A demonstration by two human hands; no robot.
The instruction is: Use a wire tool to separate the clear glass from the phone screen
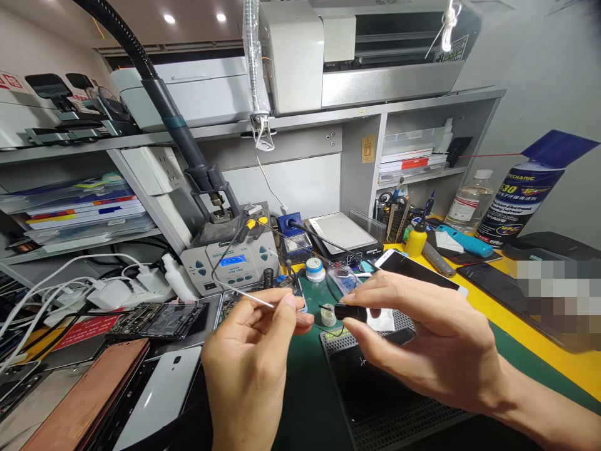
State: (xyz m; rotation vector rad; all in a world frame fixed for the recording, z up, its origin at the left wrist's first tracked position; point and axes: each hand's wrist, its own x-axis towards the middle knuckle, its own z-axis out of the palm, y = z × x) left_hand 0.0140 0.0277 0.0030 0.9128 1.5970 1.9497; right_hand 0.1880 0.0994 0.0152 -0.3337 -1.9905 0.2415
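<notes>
My left hand (263,357) is closed in a pinch around a thin silver metal rod (255,299), which points up and to the left. My fingers hide part of it. Between thumb and fingers, my right hand (422,338) grips a small black cap with a thin brush-like tip (350,312) pointing left. Just below that tip stands a little glass jar (328,316); whether they touch I cannot tell. Under my right hand, a black phone screen (364,385) lies face up on a grey perforated pad (366,435). A crumpled white wipe (382,321) shows behind my right fingers.
A soldering station (230,263) and a flat heating plate (345,233) stand behind. Phone parts, including a white back cover (159,391), crowd the left. On the right are a yellow bottle (416,241), a clear bottle (469,203) and a spray can (519,194). White cables (66,282) run left.
</notes>
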